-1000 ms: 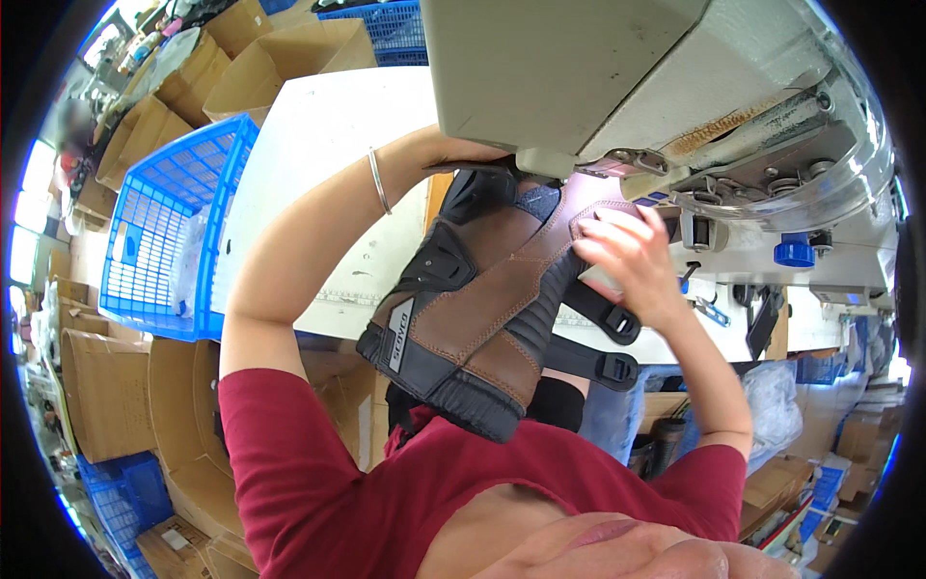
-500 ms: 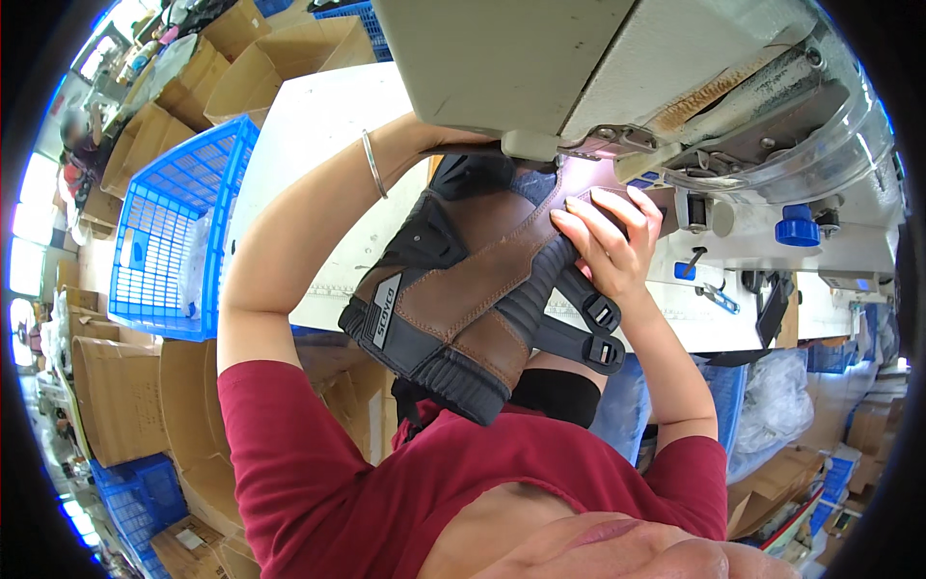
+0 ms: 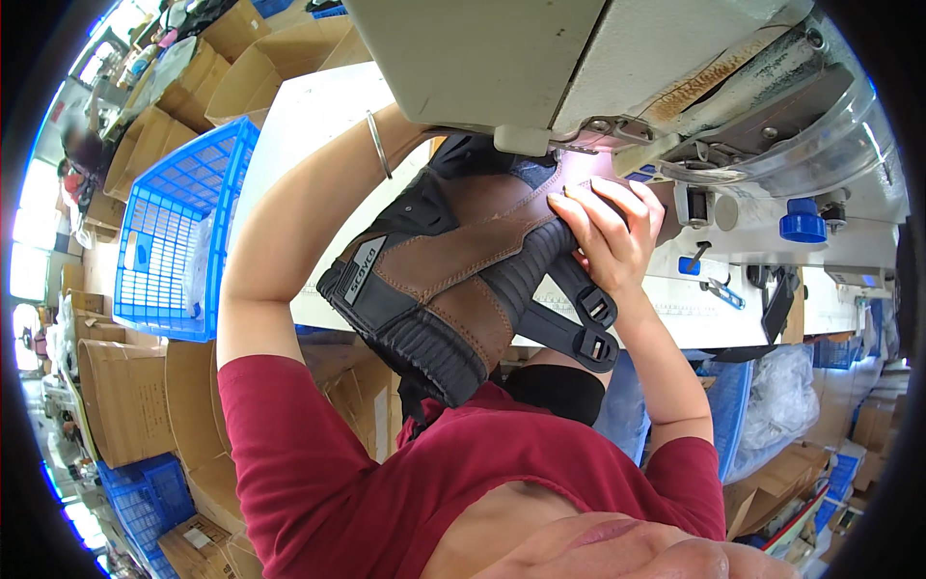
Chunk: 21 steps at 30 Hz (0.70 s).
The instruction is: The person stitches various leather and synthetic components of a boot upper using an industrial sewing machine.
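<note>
Material: brown leather panels with black ribbed and padded sections, so the boot upper (image 3: pixel 453 280) looks thick, layered and fairly stiff, not floppy. I'd guess it has some weight to it.
Where it sits: middle of the frame, tilted, top end tucked under the sewing machine head (image 3: pixel 598 77) at upper centre, lower ribbed end hanging down toward the red shirt (image 3: pixel 386 482).
Grip feel: the leather is probably grippy enough, while the smooth black plastic bits look slicker. Not fragile, though the stitched edges wouldn't like being yanked.
Best place to hold: probably the stiff leather near the top edge plus the far side, so it doesn't twist under the machine.
Right hand (image 3: pixel 603 232): fingers (image 3: pixel 579 207) curled over the upper right edge of the boot piece, pressing on it just below the machine, so closed on it.
Left hand: hidden behind the boot and under the machine at upper centre. Only the forearm with a thin bracelet (image 3: pixel 379 145) shows, so I can't tell how those fingers are set.
Straps: two black buckle straps (image 3: pixel 588 323) dangle off the right side, just below the right hand.
Counter (image 3: pixel 299 135): white, runs behind the boot.
Around: blue plastic basket (image 3: pixel 183 232) at left, cardboard boxes (image 3: pixel 125 396) lower left.
</note>
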Available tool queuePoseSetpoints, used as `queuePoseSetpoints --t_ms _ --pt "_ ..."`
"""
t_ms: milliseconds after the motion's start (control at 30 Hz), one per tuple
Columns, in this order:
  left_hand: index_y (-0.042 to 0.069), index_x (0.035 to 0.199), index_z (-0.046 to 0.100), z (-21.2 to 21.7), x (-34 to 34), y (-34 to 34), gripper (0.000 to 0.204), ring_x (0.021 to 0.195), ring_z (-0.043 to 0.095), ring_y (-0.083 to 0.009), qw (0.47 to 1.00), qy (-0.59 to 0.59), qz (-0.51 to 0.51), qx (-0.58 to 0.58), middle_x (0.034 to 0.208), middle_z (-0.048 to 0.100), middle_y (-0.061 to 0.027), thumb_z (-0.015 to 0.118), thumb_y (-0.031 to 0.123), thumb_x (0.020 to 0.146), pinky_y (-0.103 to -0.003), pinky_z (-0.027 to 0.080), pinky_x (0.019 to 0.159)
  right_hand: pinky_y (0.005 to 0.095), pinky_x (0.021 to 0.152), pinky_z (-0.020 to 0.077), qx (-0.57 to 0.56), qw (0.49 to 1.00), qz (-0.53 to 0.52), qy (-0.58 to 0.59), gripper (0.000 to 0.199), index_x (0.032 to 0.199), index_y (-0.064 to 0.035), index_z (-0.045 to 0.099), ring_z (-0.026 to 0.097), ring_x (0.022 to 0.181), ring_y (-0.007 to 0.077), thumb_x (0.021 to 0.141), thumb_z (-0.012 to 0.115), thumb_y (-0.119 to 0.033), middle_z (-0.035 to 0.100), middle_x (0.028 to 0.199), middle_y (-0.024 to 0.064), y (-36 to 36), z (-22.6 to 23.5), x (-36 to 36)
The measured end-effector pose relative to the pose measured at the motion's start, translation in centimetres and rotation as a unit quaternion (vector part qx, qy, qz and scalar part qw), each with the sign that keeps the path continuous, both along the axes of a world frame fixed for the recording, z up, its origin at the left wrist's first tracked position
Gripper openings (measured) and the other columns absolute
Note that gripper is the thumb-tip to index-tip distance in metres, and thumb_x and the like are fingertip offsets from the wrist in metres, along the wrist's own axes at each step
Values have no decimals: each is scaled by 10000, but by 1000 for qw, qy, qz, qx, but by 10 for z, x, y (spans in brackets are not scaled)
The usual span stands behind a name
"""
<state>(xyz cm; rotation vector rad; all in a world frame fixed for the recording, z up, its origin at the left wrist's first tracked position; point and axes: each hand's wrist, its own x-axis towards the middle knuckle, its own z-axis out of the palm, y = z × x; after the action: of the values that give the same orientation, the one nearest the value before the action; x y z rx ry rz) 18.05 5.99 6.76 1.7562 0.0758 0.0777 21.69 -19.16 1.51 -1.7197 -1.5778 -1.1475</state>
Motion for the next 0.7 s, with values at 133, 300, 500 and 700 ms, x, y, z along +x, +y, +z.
queuePoseSetpoints --t_ms 133,300,500,700 --pt "5 1183 579 -1 0 1 368 920 634 -190 1000 1 -1 -2 1080 631 -125 625 81 826 -281 538 788 424 915 407 15 1000 -24 8 238 974 -167 717 568 998 183 770 609 -224 625 1037 -25 3 -4 -4" --pt "5 1181 580 -2 4 3 365 918 634 -189 1000 3 -4 -6 1077 632 -124 625 83 827 -281 538 786 425 923 403 16 999 -28 12 241 972 -182 719 568 997 180 748 632 -201 627 1030 -32 4 -3 -6" --pt "6 1179 581 -3 10 3 362 916 634 -189 1000 1 3 -14 1074 633 -123 626 85 828 -280 538 784 425 925 402 17 999 -37 7 269 969 -191 721 568 995 176 705 669 -177 621 1033 -38 5 -3 -7" --pt "7 1177 583 -5 8 5 359 914 635 -188 1000 2 8 -19 1071 634 -122 626 88 830 -280 538 781 428 928 401 12 999 -39 9 281 969 -193 721 564 992 175 691 679 -177 619 1031 -43 4 -4 -8"
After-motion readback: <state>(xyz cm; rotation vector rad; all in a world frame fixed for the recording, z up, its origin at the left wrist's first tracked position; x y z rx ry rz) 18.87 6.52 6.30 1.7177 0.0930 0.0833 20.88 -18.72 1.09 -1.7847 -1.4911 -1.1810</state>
